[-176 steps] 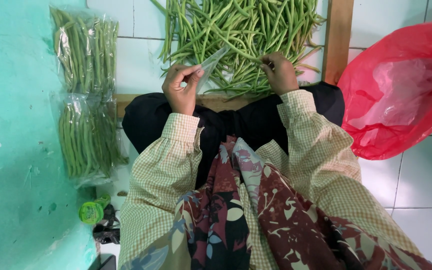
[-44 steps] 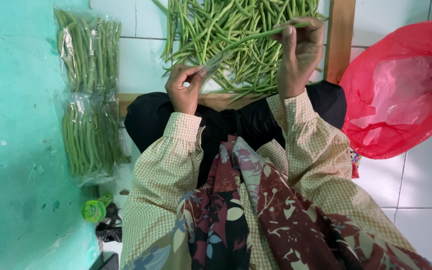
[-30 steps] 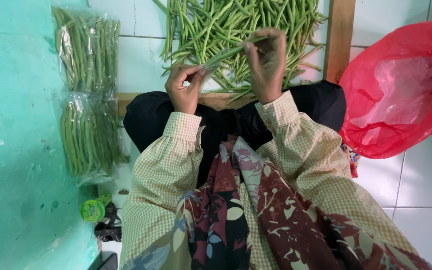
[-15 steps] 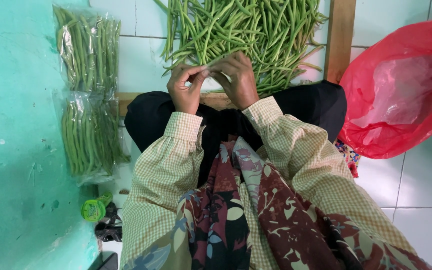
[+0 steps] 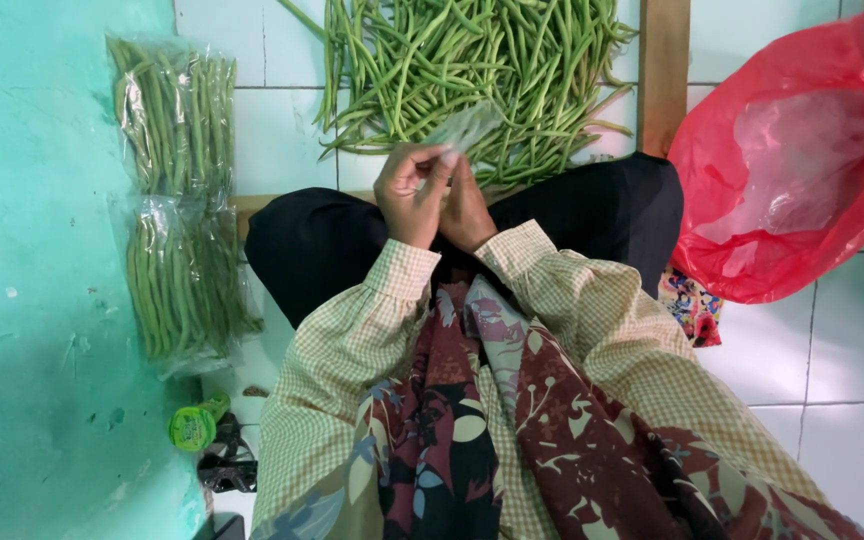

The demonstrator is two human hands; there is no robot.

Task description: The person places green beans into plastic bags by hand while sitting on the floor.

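head view: my left hand and right hand both pinch clear bag over beans; best rub mouth open gently.

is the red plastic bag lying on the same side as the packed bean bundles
No, the red plastic bag lies at the right edge, while the packed bean bundles lie left by the wall.

Clear plastic bag, crumpled, pinched betw. both hands, held just in front of loose green bean pile.
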